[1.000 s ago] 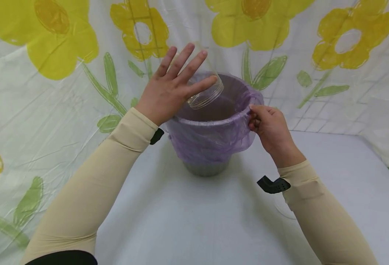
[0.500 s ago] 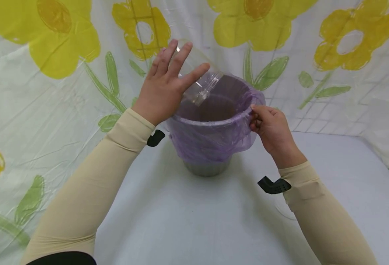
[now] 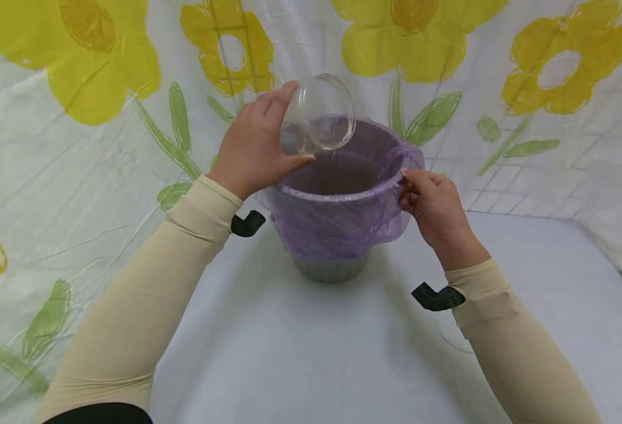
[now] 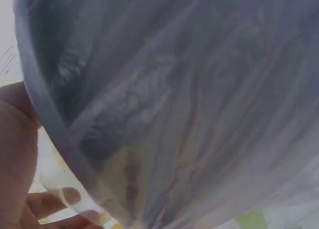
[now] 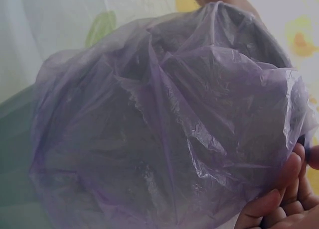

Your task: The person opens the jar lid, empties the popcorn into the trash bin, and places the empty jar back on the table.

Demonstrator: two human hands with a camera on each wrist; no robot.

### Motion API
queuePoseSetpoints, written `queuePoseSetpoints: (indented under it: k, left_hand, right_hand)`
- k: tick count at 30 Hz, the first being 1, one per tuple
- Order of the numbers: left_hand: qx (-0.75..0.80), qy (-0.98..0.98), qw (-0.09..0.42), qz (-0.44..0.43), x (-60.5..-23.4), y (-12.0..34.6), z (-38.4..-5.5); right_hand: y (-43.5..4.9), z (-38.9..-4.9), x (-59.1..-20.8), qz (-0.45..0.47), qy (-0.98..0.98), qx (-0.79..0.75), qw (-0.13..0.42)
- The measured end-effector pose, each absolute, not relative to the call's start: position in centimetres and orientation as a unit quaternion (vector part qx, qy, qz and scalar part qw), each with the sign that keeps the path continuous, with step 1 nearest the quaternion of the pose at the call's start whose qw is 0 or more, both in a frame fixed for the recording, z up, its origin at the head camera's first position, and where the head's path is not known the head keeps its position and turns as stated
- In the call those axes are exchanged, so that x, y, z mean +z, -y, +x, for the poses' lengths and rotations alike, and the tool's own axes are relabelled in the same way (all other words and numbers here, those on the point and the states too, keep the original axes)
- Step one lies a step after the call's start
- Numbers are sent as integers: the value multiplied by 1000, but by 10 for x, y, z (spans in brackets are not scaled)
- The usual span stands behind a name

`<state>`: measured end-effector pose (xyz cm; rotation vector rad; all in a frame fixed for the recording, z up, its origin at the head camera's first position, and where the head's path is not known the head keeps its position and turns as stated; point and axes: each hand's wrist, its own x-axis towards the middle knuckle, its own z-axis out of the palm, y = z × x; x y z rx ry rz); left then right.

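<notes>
My left hand (image 3: 255, 144) grips a clear plastic jar (image 3: 328, 112) above the left side of a bin. The jar lies tilted on its side, its round open mouth facing right. A purple bin liner (image 3: 337, 227) covers the bin and folds down over its rim; the pale base (image 3: 331, 270) shows below. At the right of the rim my right hand (image 3: 433, 203) pinches the liner's edge between thumb and curled fingers. In the left wrist view the bagged side of the bin hides most of the jar. Crinkled liner (image 5: 164, 129) fills the right wrist view.
The bin stands on a white table (image 3: 311, 353) near its back. Behind and to the left hangs a white sheet (image 3: 311, 35) printed with yellow flowers. A thin pale curved line (image 3: 454, 341) lies on the table beside the right forearm.
My left hand has rolled the jar, turning its mouth from downward over the bin to facing right and up. My right hand keeps its hold on the liner at the rim.
</notes>
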<state>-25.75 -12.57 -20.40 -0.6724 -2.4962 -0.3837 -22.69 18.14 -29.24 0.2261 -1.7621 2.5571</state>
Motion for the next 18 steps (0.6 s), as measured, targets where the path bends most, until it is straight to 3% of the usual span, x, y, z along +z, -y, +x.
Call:
queuePoseSetpoints:
  k: [8,18]
  left_hand:
    - [-333,915,151,-173,-204,123,-256]
    - [-424,886,113,-152,-204,125,-252]
  right_hand:
    - [-182,-227,-293,74,566,821,15]
    - [-182,-227,-293,72,562,824,16]
